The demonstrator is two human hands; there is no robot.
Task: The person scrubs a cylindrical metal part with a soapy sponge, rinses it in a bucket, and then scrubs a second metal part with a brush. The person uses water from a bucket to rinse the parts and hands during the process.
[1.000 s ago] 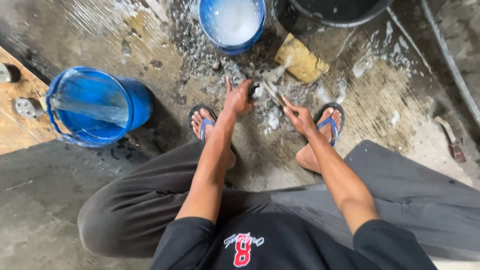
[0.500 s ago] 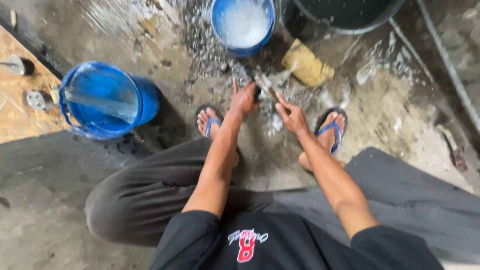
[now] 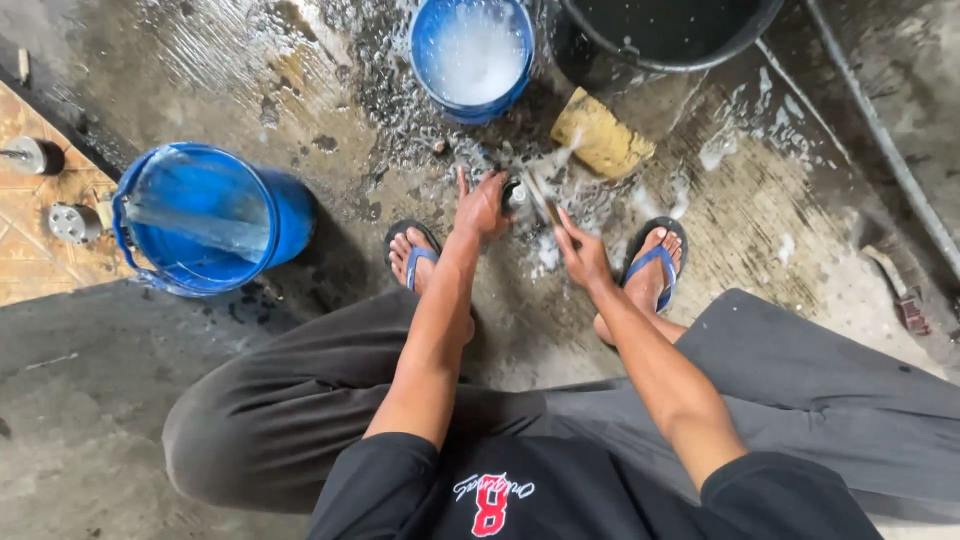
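Squatting on a wet, soap-flecked concrete floor (image 3: 300, 80), a person pressed the left hand (image 3: 482, 205) around a small dark metal part (image 3: 517, 192) between the feet, while the right hand (image 3: 583, 255) gripped a brush (image 3: 545, 200) against it, near a sudsy blue bucket (image 3: 472, 55).

The small metal piece (image 3: 515, 192) under the left hand (image 3: 482, 205) is mostly covered by fingers and foam, its shape unclear. The right hand (image 3: 583, 258) holds a thin tool (image 3: 543, 200), blurred and unidentifiable. The black tub (image 3: 668, 35) is cut by the top edge.
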